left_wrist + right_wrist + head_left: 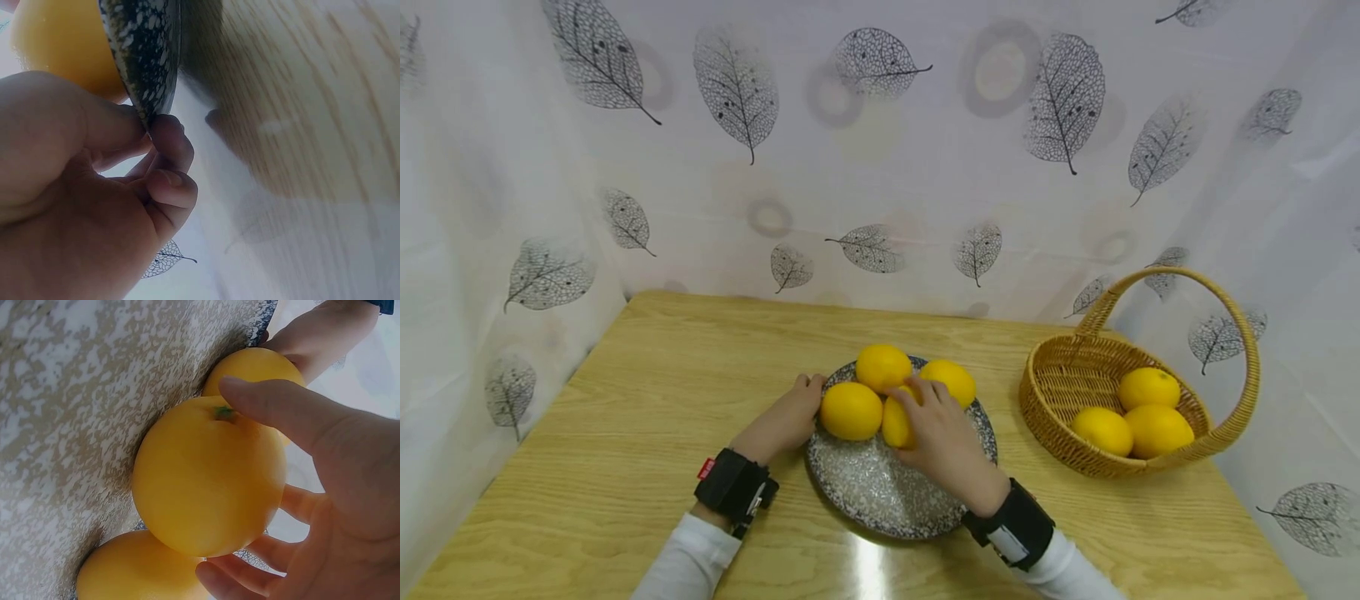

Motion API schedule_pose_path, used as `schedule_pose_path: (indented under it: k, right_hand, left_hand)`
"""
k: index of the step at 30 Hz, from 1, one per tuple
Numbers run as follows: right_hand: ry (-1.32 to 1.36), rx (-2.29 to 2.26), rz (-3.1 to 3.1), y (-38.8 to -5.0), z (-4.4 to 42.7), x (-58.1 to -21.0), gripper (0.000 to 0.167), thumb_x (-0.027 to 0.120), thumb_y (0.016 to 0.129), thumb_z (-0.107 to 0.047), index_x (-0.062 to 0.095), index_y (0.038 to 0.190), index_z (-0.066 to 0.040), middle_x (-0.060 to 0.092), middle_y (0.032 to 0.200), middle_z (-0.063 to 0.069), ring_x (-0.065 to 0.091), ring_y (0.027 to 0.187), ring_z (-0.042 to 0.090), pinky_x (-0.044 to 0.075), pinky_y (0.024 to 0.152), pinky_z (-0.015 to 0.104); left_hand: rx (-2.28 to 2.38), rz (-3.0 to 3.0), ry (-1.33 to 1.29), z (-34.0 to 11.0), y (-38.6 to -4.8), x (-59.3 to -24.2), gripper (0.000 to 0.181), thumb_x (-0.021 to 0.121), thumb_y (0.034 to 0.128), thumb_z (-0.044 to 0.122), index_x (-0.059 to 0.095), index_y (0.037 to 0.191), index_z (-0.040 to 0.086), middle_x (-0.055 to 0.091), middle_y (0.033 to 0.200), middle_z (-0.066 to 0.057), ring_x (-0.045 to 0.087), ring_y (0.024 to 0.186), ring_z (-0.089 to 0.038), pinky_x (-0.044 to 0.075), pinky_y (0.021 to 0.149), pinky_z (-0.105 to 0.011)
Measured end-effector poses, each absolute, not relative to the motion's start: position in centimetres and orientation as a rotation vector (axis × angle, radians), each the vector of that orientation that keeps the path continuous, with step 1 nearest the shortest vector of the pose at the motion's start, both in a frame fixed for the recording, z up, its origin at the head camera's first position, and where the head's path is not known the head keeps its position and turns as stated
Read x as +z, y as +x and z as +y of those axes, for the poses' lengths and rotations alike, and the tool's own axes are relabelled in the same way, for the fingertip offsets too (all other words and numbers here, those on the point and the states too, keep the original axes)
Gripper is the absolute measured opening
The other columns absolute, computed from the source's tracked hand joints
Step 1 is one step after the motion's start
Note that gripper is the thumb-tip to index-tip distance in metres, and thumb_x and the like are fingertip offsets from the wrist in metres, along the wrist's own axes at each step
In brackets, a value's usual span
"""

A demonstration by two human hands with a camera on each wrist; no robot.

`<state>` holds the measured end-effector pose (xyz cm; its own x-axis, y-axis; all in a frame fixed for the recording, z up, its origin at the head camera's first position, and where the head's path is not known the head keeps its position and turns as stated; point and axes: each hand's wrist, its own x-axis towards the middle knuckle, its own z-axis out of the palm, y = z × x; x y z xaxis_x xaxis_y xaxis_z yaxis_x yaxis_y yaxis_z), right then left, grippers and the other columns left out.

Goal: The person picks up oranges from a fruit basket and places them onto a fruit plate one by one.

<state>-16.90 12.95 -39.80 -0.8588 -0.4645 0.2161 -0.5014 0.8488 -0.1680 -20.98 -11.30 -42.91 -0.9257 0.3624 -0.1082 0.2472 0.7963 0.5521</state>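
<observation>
A speckled grey plate (pixel 887 492) with a dark rim lies on the wooden table and bears several yellow-orange oranges. My left hand (pixel 792 417) pinches the plate's left rim, and the left wrist view shows the thumb on one side and curled fingers (pixel 172 140) on the other. On the plate, my right hand (pixel 943 437) curls round one orange (pixel 209 478), its thumb near the green stem end. That orange rests on the plate, partly covered by the hand in the head view. Around it sit a left orange (pixel 852 412), a back orange (pixel 883 368) and a right orange (pixel 951 382).
To the right stands a wicker basket (pixel 1037 408) with a tall arched handle (pixel 1251 367), holding three oranges (pixel 1150 389). Behind and beside the wooden table (pixel 700 350) hangs a pale curtain (pixel 895 167) printed with leaves.
</observation>
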Motion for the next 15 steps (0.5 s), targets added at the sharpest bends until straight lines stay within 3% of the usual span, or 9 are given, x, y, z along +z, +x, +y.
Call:
schedule_pose_path:
  k: [15]
  right_hand:
    - [0.752,0.320,-2.849,-16.93,13.02,-40.04,0.074,0.092,0.073,-0.029,0.059,0.137,-0.014,0.053,0.146,0.018,0.052,0.129,0.040,0.050,0.106,0.053]
  left_hand:
    - [0.815,2.778,0.488,-11.35,-20.94,-43.04,0.052,0.046,0.0945,-0.013,0.038,0.146,-0.012,0.048,0.122,-0.030,0.055,0.093,-0.028,0.055,0.088,-0.044]
